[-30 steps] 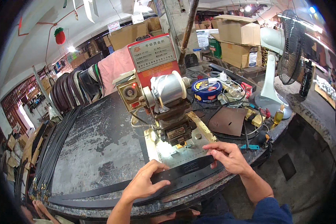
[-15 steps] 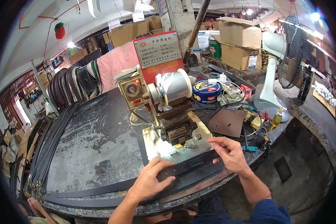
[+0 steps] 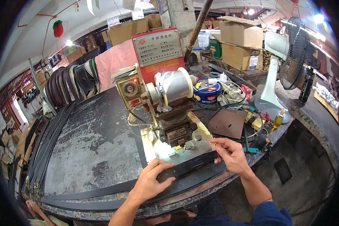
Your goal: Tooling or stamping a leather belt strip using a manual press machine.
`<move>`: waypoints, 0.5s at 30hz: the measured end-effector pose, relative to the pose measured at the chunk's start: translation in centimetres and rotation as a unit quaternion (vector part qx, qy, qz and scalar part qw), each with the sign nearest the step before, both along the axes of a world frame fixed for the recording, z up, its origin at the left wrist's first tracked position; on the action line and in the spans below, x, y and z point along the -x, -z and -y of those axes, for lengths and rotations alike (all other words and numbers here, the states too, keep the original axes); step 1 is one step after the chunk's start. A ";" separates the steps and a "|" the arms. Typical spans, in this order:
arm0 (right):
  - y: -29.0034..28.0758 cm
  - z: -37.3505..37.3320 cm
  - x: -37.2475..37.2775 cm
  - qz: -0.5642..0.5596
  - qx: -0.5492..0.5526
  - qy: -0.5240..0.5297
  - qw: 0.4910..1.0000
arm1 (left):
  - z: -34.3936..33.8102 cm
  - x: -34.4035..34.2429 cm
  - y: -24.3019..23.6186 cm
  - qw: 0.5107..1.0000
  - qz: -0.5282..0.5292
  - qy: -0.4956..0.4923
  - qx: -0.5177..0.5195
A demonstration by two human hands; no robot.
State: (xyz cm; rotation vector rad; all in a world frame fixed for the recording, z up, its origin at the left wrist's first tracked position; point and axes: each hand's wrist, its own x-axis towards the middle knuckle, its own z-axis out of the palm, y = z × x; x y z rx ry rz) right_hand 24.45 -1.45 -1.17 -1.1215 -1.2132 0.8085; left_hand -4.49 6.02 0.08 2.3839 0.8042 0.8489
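Observation:
A black leather strap (image 3: 184, 166) runs along the front of a hot stamping press (image 3: 175, 130), and a small pressed mark shows near its right end. My left hand (image 3: 152, 180) rests on the strap with its thumb and fingers apart. At the strap's right end, my right hand (image 3: 229, 155) has thumb and forefinger pinched on it. Lit metal shows on the press bed (image 3: 205, 145) just beyond the strap, below the stamping head. A wide roll of silver foil (image 3: 177, 87) is mounted on top of the press.
A bundle of black straps (image 3: 51, 147) lies along the table's left side. Right of the press are a brown leather piece (image 3: 226, 123), a round blue tin (image 3: 207, 92), cables and a fan (image 3: 273, 84). Another person's hand (image 3: 34, 207) shows at the lower left.
The view has shifted slightly. The strap's right end now looks a little more raised at my right fingers. Both hands keep nearly the same places.

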 end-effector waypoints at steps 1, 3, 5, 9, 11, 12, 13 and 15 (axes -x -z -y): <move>0.0 0.1 -0.2 0.000 0.001 0.001 1.000 | 0.0 -0.1 0.1 1.000 0.000 -0.001 0.003; 0.2 0.3 -0.6 0.019 -0.007 -0.005 1.000 | 0.1 -0.3 -0.4 1.000 -0.006 -0.001 0.019; 0.7 0.4 -1.2 0.012 -0.013 -0.007 1.000 | 0.1 -0.5 -0.5 0.999 -0.013 -0.002 0.035; 0.9 0.9 -4.1 0.226 -0.032 -0.017 0.973 | -0.2 -0.5 -0.2 1.000 -0.011 -0.006 0.022; 1.0 1.0 -5.6 0.283 -0.057 -0.031 0.957 | -0.3 -0.5 0.0 1.000 -0.015 -0.006 0.019; 1.1 1.1 -6.3 0.340 -0.081 -0.045 0.936 | -0.4 -0.5 0.1 1.000 -0.009 -0.009 0.018; 1.3 1.3 -6.7 0.383 -0.069 -0.049 0.920 | -0.4 -0.6 0.2 1.000 -0.004 -0.011 0.018; 1.7 1.7 -6.8 0.421 -0.061 -0.048 0.904 | -0.5 -0.7 0.2 1.000 -0.010 -0.014 0.021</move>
